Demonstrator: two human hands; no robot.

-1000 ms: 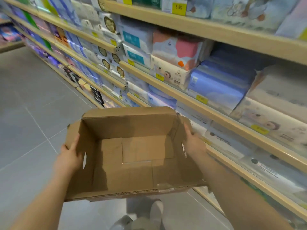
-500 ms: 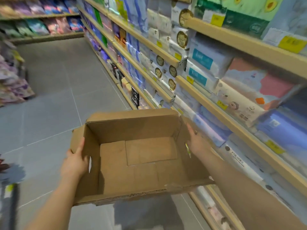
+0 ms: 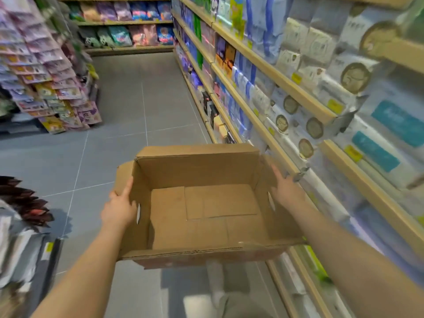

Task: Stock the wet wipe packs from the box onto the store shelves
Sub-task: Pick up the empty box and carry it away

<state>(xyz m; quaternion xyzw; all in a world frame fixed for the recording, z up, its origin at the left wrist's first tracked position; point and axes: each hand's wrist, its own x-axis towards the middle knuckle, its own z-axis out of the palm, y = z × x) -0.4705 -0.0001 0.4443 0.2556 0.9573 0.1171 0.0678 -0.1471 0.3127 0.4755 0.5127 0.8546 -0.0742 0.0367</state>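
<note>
I carry an open brown cardboard box (image 3: 206, 203) at waist height, with no packs inside it. My left hand (image 3: 119, 206) holds its left wall, thumb lying up along the rim, fingers hidden outside the wall. My right hand (image 3: 286, 191) holds the right wall the same way. Along my right run wooden store shelves (image 3: 270, 72) filled with wet wipe and tissue packs (image 3: 353, 76), very close to the box's right side.
A grey tiled aisle floor (image 3: 142, 111) stretches ahead. On the left stands a slanted display rack (image 3: 46, 65) of colourful packets, and a low rack (image 3: 23, 226) sits near my left arm. More shelves (image 3: 126, 24) close the aisle's far end.
My view has swung left, away from the shelves and down the aisle. The box stays in both hands, held the same way.
</note>
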